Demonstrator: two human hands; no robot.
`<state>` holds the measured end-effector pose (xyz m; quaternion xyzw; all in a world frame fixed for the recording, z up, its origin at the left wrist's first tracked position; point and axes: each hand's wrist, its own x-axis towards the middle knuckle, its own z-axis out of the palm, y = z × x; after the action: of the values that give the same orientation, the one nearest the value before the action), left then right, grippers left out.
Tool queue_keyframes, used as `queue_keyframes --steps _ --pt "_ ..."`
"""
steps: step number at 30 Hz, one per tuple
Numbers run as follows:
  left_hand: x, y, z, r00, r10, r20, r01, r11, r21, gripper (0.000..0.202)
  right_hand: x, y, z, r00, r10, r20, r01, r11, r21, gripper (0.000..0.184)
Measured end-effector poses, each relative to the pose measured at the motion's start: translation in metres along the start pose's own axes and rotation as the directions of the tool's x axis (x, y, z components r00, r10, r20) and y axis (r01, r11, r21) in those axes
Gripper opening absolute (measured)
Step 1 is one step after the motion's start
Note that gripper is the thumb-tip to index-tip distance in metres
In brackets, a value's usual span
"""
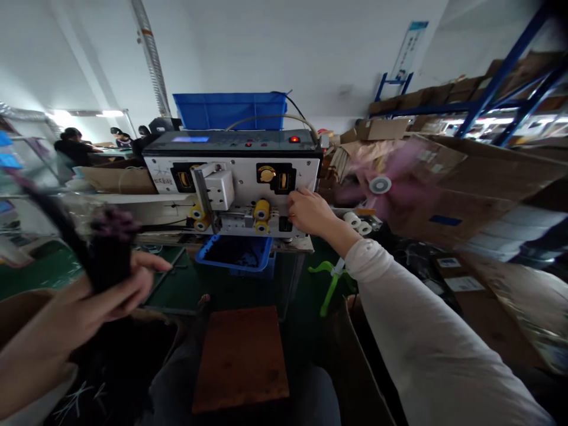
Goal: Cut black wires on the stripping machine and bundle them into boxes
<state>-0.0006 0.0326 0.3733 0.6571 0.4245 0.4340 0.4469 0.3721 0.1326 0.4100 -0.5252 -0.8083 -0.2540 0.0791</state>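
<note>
Head: left hand (100, 296), one wire bundle (110, 254); right hand (308, 212), one wire-cutting machine (248, 177)

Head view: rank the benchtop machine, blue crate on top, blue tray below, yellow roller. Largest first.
1. Benchtop machine
2. Blue crate and blue tray: unsure; the crate looks wider, but the machine partly hides the tray.
3. Yellow roller

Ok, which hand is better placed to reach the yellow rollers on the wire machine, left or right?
Right, most likely. The right hand rests on the white machine panel, beside the yellow rollers. The left hand sits farther off, its grip full with a dark wire bundle.
</note>
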Motion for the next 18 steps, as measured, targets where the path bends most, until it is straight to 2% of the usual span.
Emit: queue_keyframes --steps 3,7,10,13,16,18 --pt "0.001 -0.007 0.023 0.997 -0.066 0.039 0.056 0.975 0.216 0.025 -0.001 0.006 -0.001 1.0 0.001 0.001 -0.001 0.999 0.046 0.02" --pt "0.01 -0.016 0.039 0.984 -0.087 0.157 0.041 0.961 0.275 0.028 0.0 0.008 0.0 1.0 -0.008 -0.026 0.01 0.995 0.097 0.024" --pt "0.021 -0.019 0.05 0.984 -0.085 0.157 0.029 0.945 0.325 0.032 0.003 0.0 0.004 0.998 -0.021 -0.055 0.026 0.995 0.099 0.026" --pt "0.033 -0.021 0.063 0.986 -0.018 0.168 -0.062 0.886 0.46 0.038 0.004 -0.006 0.005 0.997 -0.029 -0.078 0.034 0.997 0.065 0.024" --pt "0.043 -0.024 0.072 0.967 0.067 0.245 -0.196 0.808 0.555 0.041 -0.001 -0.001 0.003 0.999 0.003 -0.04 -0.002 1.0 0.018 0.019" --pt "0.047 -0.025 0.076 0.953 0.04 0.299 -0.224 0.758 0.612 0.049 -0.003 0.004 0.001 0.999 0.028 -0.016 -0.028 1.0 0.006 0.017"
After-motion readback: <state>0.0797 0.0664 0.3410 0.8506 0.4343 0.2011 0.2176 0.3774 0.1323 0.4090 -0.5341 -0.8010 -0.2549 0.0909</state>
